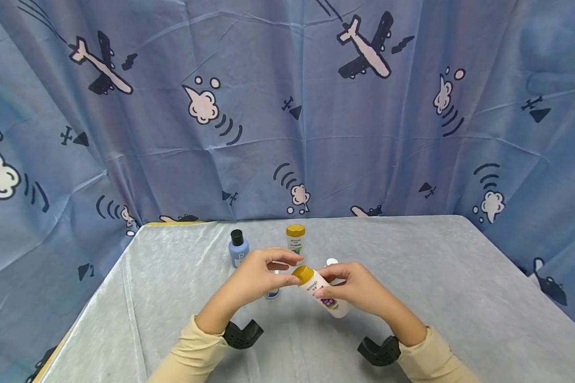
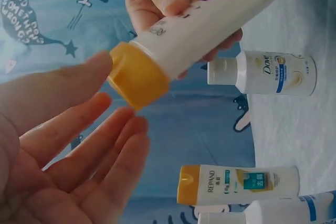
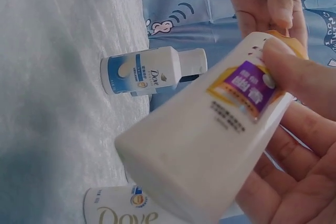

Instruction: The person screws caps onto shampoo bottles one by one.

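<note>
My right hand grips a white plastic bottle with a purple label, thumb on the front and fingers behind. The bottle tilts, its gold cap toward my left hand. Close by that cap is my left hand, palm turned to it. The left thumb tip rests at the cap's edge in the left wrist view, while the fingers spread loosely below it. Behind the hands stands another gold-capped bottle, labelled REPAND. A white Dove bottle is mostly hidden by my right hand in the head view.
A blue bottle with a black cap stands left of the gold-capped one. Another small white bottle is largely hidden behind my left hand. A pale cloth covers the table, and a blue patterned curtain hangs behind it.
</note>
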`<act>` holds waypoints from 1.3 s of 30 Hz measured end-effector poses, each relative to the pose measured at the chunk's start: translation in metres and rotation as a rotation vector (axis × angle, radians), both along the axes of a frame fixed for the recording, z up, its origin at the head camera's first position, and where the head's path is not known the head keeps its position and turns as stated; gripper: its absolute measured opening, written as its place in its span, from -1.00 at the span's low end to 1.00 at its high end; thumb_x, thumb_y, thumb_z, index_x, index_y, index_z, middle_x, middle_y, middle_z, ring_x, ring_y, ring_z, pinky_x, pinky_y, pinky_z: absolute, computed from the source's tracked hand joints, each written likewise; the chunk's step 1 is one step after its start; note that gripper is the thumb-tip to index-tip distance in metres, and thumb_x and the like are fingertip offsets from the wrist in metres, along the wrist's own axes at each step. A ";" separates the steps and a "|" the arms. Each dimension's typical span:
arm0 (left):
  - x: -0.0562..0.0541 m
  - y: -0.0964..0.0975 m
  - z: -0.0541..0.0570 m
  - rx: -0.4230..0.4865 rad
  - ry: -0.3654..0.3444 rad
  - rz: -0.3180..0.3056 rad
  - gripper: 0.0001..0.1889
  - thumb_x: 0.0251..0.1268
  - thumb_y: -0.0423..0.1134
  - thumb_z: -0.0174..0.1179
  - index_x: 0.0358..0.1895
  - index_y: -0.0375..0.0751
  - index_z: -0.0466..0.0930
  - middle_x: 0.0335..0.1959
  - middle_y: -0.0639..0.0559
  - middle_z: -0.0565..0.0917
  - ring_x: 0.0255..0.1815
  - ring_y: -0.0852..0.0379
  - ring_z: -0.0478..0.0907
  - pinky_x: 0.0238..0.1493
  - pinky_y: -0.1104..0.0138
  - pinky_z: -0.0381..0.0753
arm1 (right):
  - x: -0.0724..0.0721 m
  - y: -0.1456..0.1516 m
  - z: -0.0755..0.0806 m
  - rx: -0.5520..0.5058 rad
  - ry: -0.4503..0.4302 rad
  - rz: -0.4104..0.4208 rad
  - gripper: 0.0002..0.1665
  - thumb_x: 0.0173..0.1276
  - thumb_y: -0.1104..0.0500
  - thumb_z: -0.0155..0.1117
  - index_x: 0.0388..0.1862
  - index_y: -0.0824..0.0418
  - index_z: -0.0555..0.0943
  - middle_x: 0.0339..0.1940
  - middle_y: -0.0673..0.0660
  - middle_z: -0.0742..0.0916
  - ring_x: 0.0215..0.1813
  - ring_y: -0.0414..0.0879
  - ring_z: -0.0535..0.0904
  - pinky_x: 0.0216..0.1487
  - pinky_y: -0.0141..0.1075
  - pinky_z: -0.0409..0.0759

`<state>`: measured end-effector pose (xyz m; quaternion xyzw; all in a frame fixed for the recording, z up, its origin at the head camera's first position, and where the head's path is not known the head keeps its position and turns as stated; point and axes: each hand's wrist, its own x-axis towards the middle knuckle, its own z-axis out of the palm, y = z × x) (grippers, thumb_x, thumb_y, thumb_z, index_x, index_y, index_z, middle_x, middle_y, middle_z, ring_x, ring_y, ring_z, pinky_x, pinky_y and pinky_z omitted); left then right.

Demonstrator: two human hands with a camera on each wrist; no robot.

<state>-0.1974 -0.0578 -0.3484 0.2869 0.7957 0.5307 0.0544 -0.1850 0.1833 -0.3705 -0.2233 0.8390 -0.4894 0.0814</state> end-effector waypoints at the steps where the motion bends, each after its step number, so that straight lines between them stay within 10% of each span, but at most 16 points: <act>1: 0.000 -0.001 0.000 -0.008 0.001 0.000 -0.67 0.18 -0.36 0.40 0.04 -0.27 0.70 0.06 -0.16 0.71 0.07 -0.07 0.67 0.08 0.32 0.69 | 0.000 0.000 0.000 -0.002 -0.004 -0.001 -0.60 0.23 0.10 0.48 0.00 0.29 0.72 -0.22 0.20 0.79 -0.22 -0.03 0.68 -0.27 -0.25 0.69; 11: -0.001 -0.003 0.001 0.004 0.008 -0.099 -0.64 0.26 -0.60 0.10 0.10 -0.37 0.64 0.22 -0.21 0.62 0.23 -0.13 0.60 0.16 0.38 0.63 | 0.002 0.000 0.003 -0.018 -0.027 0.029 -0.59 0.22 0.10 0.49 -0.02 0.31 0.72 -0.21 0.20 0.79 -0.17 -0.03 0.66 -0.23 -0.27 0.68; 21: 0.004 0.001 0.004 -0.105 -0.076 0.141 -0.63 0.19 -0.07 0.41 -0.02 -0.23 0.72 -0.24 0.01 0.76 -0.23 0.21 0.65 -0.22 0.36 0.66 | 0.002 -0.001 0.004 -0.025 -0.014 0.005 -0.59 0.23 0.11 0.49 0.00 0.31 0.72 -0.20 0.22 0.78 -0.19 -0.03 0.68 -0.26 -0.27 0.70; 28: 0.005 0.007 0.002 -0.114 -0.013 0.085 -0.72 0.19 -0.22 0.41 -0.04 -0.20 0.74 -0.25 -0.01 0.76 -0.28 0.22 0.62 -0.34 0.42 0.63 | 0.002 -0.001 0.004 -0.006 -0.008 0.013 -0.58 0.22 0.11 0.49 0.00 0.30 0.72 -0.20 0.20 0.79 -0.16 -0.02 0.68 -0.23 -0.28 0.69; 39: 0.006 0.003 0.004 -0.026 0.052 -0.075 -0.67 0.22 -0.42 0.34 0.07 -0.31 0.67 0.07 -0.17 0.70 0.10 -0.08 0.65 0.04 0.47 0.65 | 0.002 0.000 0.006 -0.002 -0.022 0.013 -0.58 0.22 0.09 0.49 0.01 0.28 0.73 -0.19 0.20 0.79 -0.16 0.01 0.67 -0.20 -0.20 0.67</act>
